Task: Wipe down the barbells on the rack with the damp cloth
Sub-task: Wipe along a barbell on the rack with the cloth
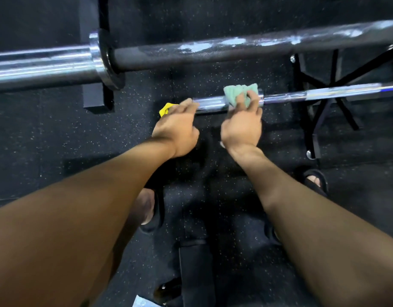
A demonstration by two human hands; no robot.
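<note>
- The lower barbell [302, 97] is lying across the view below the hands, its chrome sleeve end pointing left, and this is the bar being worked on.
- A bunched green cloth [237, 94] is pressed over the sleeve just beside its collar, wrapped partly round the chrome.
- The cloth is gripped by the right hand [242, 127], fingers curled over it and onto the bar; a firm, closed hold.
- The bare tip of the sleeve is met by the left hand [177, 129], fingers loosely bent and touching the metal; whether it is truly clasped cannot be told.
- A yellow object [165, 109] is peeking out just behind the left fingers; what it is cannot be made out.
- The step in hand is judged to be the wiping of this sleeve, with the shaft to the right not yet covered.
- The next move is likely to call for the cloth to be slid along the bar while the end is steadied against rolling.
- Higher up, the upper barbell [213, 52] is seen, dark shaft streaked with wet patches, so it is judged already wiped.
- Beneath everything, speckled rubber flooring [47, 129] and a black rack frame [324, 89] are visible.
</note>
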